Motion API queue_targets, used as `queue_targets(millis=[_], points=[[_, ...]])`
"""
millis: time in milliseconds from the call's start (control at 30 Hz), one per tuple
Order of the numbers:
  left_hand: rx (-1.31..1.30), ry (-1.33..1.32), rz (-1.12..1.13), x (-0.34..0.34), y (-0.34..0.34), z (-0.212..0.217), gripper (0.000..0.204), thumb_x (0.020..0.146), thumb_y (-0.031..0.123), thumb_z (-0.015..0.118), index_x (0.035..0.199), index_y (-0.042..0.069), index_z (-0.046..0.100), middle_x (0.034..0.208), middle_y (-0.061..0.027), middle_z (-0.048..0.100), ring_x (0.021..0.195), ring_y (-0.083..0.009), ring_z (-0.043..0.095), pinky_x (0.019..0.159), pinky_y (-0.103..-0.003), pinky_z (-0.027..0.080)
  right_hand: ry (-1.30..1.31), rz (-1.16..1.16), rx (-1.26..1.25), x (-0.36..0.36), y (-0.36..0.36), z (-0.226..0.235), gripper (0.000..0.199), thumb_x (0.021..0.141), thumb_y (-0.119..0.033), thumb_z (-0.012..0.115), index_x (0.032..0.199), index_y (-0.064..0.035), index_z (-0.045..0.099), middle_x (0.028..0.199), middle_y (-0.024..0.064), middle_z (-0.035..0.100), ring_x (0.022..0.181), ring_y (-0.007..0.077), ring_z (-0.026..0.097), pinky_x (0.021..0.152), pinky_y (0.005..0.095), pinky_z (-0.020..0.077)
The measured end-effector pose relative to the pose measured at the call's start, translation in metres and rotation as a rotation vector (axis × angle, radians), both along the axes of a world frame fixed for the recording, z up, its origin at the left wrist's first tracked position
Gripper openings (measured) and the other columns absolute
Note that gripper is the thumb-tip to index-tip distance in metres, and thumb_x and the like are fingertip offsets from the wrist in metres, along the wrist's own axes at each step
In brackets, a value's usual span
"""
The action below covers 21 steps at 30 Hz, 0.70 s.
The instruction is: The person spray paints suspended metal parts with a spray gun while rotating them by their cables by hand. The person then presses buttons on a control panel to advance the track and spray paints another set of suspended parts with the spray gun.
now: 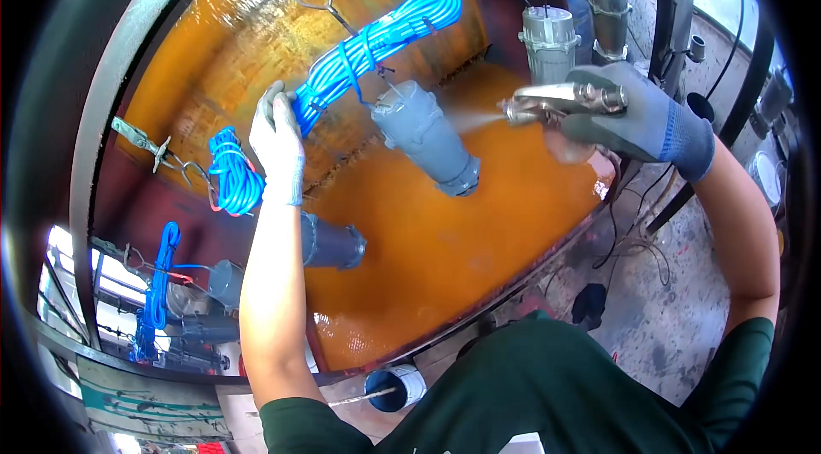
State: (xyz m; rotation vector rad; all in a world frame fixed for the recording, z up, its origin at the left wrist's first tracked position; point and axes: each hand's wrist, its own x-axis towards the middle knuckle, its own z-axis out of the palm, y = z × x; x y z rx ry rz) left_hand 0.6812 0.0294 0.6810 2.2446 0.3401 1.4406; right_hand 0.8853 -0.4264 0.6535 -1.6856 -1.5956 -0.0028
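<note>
A coiled blue cable hangs from a hook, tied in a bundle. At its lower left end my left hand, in a pale glove, has its fingers closed on the coil. Below the bundle a grey submersible pump hangs tilted on the cable. My right hand, in a grey glove, grips a metal spray gun. A pale mist leaves its nozzle toward the pump's right side. The nozzle stays apart from the pump; some right fingers are hidden behind the gun.
An orange-coated booth lies behind and below the pump. Another blue cable coil and a dark pump hang by my left forearm. Unpainted pumps hang at the far right. A paint bucket stands below the booth edge; hoses lie on the floor.
</note>
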Motion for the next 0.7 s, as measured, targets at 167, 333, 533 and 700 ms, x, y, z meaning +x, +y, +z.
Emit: queue_targets(millis=[167, 333, 533, 700], points=[[-0.015, 0.023, 0.024, 0.004, 0.017, -0.004, 0.048, 0.11, 0.028, 0.059, 0.147, -0.003, 0.062, 0.147, -0.0209, 0.066, 0.135, -0.0274, 0.063, 0.117, -0.038, 0.046, 0.119, -0.134, 0.02, 0.006, 0.005, 0.004, 0.026, 0.102, -0.024, 0.075, 0.111, -0.0002, 0.07, 0.081, 0.0062, 0.075, 0.072, 0.0136, 0.074, 0.069, 0.0283, 0.0578], [0.146, 0.036, 0.044, 0.003, 0.013, -0.018, 0.058, 0.109, 0.026, 0.057, 0.159, -0.002, 0.05, 0.159, -0.0261, 0.053, 0.149, -0.0357, 0.05, 0.125, -0.043, 0.036, 0.144, -0.081, -0.048, 0.001, -0.003, 0.021, 0.028, 0.1, -0.024, 0.077, 0.113, 0.0, 0.071, 0.078, 0.0068, 0.074, 0.069, 0.0124, 0.071, 0.068, 0.03, 0.0579], [0.052, 0.024, -0.1, 0.014, -0.052, -0.015, 0.068, 0.109, 0.02, 0.057, 0.169, 0.0, 0.03, 0.169, -0.0228, 0.039, 0.154, -0.0329, 0.043, 0.128, -0.043, 0.032, -0.006, -0.208, 0.019, 0.02, -0.011, 0.024, 0.032, 0.099, -0.028, 0.078, 0.116, -0.0014, 0.071, 0.08, 0.0068, 0.072, 0.07, 0.0139, 0.07, 0.07, 0.032, 0.0593], [0.142, 0.03, -0.204, 0.017, -0.089, -0.012, 0.061, 0.109, 0.015, 0.055, 0.165, 0.0, 0.037, 0.167, -0.0197, 0.041, 0.155, -0.0315, 0.04, 0.129, -0.044, 0.028, -0.046, -0.083, -0.211, 0.007, -0.015, 0.051, 0.037, 0.096, -0.028, 0.079, 0.119, 0.0002, 0.071, 0.094, 0.0146, 0.075, 0.082, 0.0242, 0.073, 0.081, 0.0367, 0.0593]])
